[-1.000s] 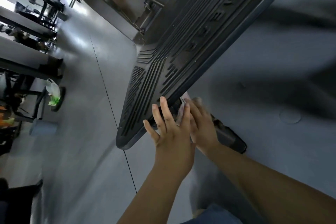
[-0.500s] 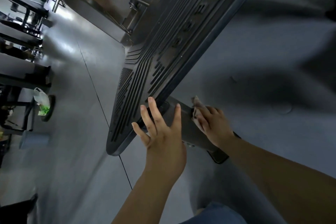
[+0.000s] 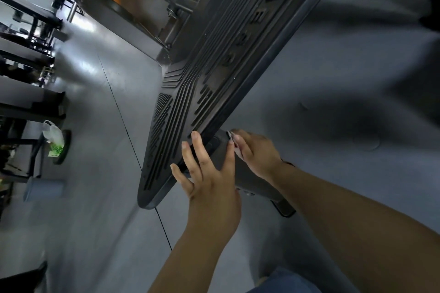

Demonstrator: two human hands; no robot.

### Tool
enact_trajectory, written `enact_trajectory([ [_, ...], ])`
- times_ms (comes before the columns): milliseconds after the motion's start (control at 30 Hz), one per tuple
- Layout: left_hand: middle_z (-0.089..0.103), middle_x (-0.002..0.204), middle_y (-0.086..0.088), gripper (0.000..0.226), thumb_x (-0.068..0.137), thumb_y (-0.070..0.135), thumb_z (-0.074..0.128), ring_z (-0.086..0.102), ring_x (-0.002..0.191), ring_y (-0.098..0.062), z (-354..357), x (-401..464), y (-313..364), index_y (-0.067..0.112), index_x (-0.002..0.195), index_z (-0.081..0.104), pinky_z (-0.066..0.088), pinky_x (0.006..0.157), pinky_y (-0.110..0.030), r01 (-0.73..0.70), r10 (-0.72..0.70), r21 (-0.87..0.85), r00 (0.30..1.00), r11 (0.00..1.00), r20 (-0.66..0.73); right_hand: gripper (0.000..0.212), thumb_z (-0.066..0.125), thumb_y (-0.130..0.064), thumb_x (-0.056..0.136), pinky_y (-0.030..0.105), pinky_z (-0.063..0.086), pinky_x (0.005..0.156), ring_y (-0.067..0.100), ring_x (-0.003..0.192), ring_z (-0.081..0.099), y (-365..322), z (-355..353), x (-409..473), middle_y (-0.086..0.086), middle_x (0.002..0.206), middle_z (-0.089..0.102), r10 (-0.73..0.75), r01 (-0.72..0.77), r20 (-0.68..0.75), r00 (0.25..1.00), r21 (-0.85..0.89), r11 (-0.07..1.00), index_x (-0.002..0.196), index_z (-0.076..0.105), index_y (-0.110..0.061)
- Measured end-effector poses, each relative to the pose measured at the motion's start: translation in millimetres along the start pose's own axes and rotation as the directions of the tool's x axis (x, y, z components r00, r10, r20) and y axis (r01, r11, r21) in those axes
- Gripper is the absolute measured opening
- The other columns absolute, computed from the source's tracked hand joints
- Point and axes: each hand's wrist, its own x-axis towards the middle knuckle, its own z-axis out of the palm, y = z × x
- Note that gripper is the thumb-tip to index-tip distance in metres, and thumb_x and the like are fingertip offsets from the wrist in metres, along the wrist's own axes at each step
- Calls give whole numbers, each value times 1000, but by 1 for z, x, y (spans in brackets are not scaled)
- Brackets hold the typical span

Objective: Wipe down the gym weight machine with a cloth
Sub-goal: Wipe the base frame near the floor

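Pressing cloth [image 3: 234, 141] against machine leg [image 3: 252, 173]

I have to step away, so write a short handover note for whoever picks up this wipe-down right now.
Left hand: open, fingers spread, resting against the edge of the ribbed footplate and the grey support bar under it.
Right hand: holds the cloth bunched in its fingers, pressed on the upper end of the support bar, just below the footplate's edge.
Done: cannot tell from this view which surfaces are already wiped.
Left: finish the support bar down to its black foot, then the footplate's ribs and the metal frame behind it.
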Motion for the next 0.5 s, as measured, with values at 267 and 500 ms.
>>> enact_trajectory([
  [267, 0, 146, -30, 121, 30, 28, 95, 20, 132, -46, 1, 3, 1, 23, 135, 35, 29, 93, -71, 4, -4, -8, 1000, 1000, -18, 46, 21, -35, 103, 39, 49, 84, 37, 100, 58, 55, -3, -33, 18, 124, 54, 213, -173, 97, 972, -313, 934, 138, 36, -8],
  [500, 5, 148, -33, 114, 36, 24, 94, 20, 132, -46, 1, 2, 1, 25, 135, 35, 29, 94, -70, 10, -10, -3, 1000, 1000, -22, 73, 6, -61, 84, 48, 15, 112, 28, 130, 34, 13, 28, -42, 8, 138, 44, 370, -349, -192, 909, 136, 927, 136, 46, -30],
])
